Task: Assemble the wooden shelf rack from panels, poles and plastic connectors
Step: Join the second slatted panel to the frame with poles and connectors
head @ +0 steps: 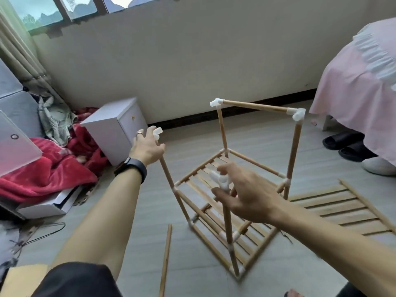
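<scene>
Shelf rack (199, 168): stands upright on the grey floor in the middle of the room, part built, with two slatted shelves low down and four poles rising from them.
Top bar (255, 106): joins the two far poles through white corner pieces.
Left-pole connector (158, 133): white plastic, at the top of the left front pole.
Left hand (147, 146): reaches up to that pole top, fingertips closed round the left-pole connector; motion blur hides the exact grip.
Near-pole connector (220, 180): white plastic, sitting on top of the pole nearest the person.
Right hand (246, 196): thumb and curled fingers pinch the near-pole connector.
Wristband (132, 168): dark, on the left wrist.
Loose pole (166, 260): lies on the floor just left of the rack's base.
Spare panel (340, 211): slatted, flat on the floor to the right of the rack.
White box (113, 129): on the floor behind the left hand, beside a red blanket (49, 168).
Pink cover (353, 82): drapes at the far right, dark slippers (342, 142) under its edge.
</scene>
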`<state>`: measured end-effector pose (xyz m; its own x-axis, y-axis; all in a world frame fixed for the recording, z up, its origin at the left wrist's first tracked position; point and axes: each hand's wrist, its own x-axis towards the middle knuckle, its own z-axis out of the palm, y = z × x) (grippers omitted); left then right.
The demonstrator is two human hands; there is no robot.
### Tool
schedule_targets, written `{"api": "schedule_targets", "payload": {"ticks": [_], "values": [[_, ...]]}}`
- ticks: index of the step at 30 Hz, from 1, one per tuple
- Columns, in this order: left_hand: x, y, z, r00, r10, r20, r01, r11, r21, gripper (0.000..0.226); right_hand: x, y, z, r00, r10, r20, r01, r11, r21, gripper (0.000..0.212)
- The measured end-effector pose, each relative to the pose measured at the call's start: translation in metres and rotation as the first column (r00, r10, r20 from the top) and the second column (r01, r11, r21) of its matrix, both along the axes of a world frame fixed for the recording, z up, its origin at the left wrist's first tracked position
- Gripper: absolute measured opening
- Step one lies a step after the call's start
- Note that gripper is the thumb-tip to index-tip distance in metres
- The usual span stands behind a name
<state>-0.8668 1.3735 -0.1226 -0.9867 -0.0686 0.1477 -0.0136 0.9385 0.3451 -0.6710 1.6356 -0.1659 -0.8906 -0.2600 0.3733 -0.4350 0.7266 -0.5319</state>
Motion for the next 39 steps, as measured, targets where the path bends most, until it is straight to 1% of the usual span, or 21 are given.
{"api": "schedule_targets", "payload": {"ticks": [2,4,6,9,11,13,15,17,18,20,21,22,23,25,26,28,29,30,32,34,39], "values": [[-0.013,-0.001,-0.005,1.0,0.004,0.013,-0.005,0.998,0.055,0.069,0.001,0.009,-0.007,1.0,-0.001,-0.017,0.001,1.0,0.008,0.026],[-0.023,-0.001,-0.009,1.0,-0.019,0.013,0.018,0.996,0.083,0.069,0.001,0.016,-0.012,1.0,0.013,-0.027,-0.013,1.0,0.001,0.022],[-0.033,-0.001,-0.013,0.998,-0.056,0.019,0.053,0.991,0.125,0.065,0.0,0.024,-0.014,0.998,0.059,-0.001,-0.059,0.997,-0.041,0.022],[-0.038,0.0,-0.02,0.999,-0.048,-0.01,0.049,0.971,0.233,0.046,-0.007,0.04,-0.015,0.994,0.104,0.021,-0.102,0.992,-0.077,0.029],[-0.031,0.0,-0.029,0.997,-0.033,-0.076,0.053,0.957,0.286,0.036,-0.014,0.049,-0.015,0.997,0.073,-0.009,-0.074,0.994,-0.085,0.033],[-0.017,-0.004,-0.038,0.985,-0.004,-0.173,0.058,0.95,0.307,0.037,-0.024,0.058,-0.017,0.999,0.031,-0.027,-0.034,0.991,-0.126,0.032],[0.001,-0.009,-0.042,0.973,0.035,-0.23,0.045,0.941,0.334,0.04,-0.034,0.073,-0.02,0.999,-0.046,-0.027,0.04,0.981,-0.189,0.031],[0.021,-0.013,-0.043,0.972,0.037,-0.234,0.053,0.929,0.367,0.04,-0.044,0.092,-0.024,0.991,-0.134,0.017,0.133,0.95,-0.282,0.032],[0.031,-0.014,-0.043,0.977,0.018,-0.211,0.068,0.916,0.394,0.042,-0.051,0.1,-0.026,0.983,-0.177,0.045,0.182,0.927,-0.328,0.037],[0.053,-0.011,-0.039,0.988,-0.074,-0.133,0.129,0.869,0.478,0.052,-0.064,0.109,-0.032,0.959,-0.249,0.135,0.283,0.863,-0.419,0.051],[0.063,-0.007,-0.037,0.984,-0.149,-0.101,0.18,0.821,0.541,0.059,-0.07,0.11,-0.035,0.944,-0.267,0.194,0.329,0.818,-0.471,0.052],[0.073,-0.002,-0.036,0.97,-0.229,-0.086,0.233,0.759,0.608,0.067,-0.076,0.11,-0.036,0.93,-0.273,0.245,0.363,0.776,-0.515,0.048],[0.082,0.003,-0.036,0.953,-0.29,-0.086,0.273,0.697,0.663,0.072,-0.079,0.108,-0.037,0.923,-0.265,0.277,0.379,0.741,-0.554,0.043],[0.093,0.012,-0.042,0.936,-0.334,-0.109,0.302,0.608,0.734,0.069,-0.079,0.107,-0.037,0.943,-0.194,0.27,0.326,0.696,-0.639,0.045],[0.097,0.016,-0.045,0.94,-0.317,-0.128,0.298,0.579,0.759,0.063,-0.076,0.106,-0.035,0.954,-0.151,0.259,0.291,0.673,-0.679,0.047],[0.098,0.022,-0.051,0.963,-0.213,-0.162,0.256,0.561,0.787,0.051,-0.076,0.104,-0.03,0.953,-0.12,0.279,0.292,0.621,-0.727,0.053],[0.096,0.025,-0.053,0.975,-0.143,-0.171,0.222,0.548,0.806,0.047,-0.077,0.103,-0.027,0.946,-0.13,0.297,0.314,0.598,-0.738,0.057],[0.093,0.029,-0.054,0.982,-0.071,-0.176,0.188,0.516,0.836,0.042,-0.08,0.103,-0.025,0.937,-0.159,0.311,0.344,0.575,-0.742,0.058],[0.087,0.039,-0.052,0.983,0.038,-0.18,0.143,0.451,0.881,0.032,-0.087,0.102,-0.022,0.915,-0.228,0.332,0.403,0.515,-0.757,0.048],[0.081,0.048,-0.051,0.98,0.064,-0.186,0.138,0.455,0.88,0.025,-0.091,0.1,-0.024,0.91,-0.258,0.324,0.411,0.459,-0.788,0.042],[0.072,0.051,-0.059,0.971,0.095,-0.219,0.153,0.455,0.877,0.02,-0.092,0.105,-0.034,0.923,-0.297,0.243,0.352,0.401,-0.846,0.039]]}}
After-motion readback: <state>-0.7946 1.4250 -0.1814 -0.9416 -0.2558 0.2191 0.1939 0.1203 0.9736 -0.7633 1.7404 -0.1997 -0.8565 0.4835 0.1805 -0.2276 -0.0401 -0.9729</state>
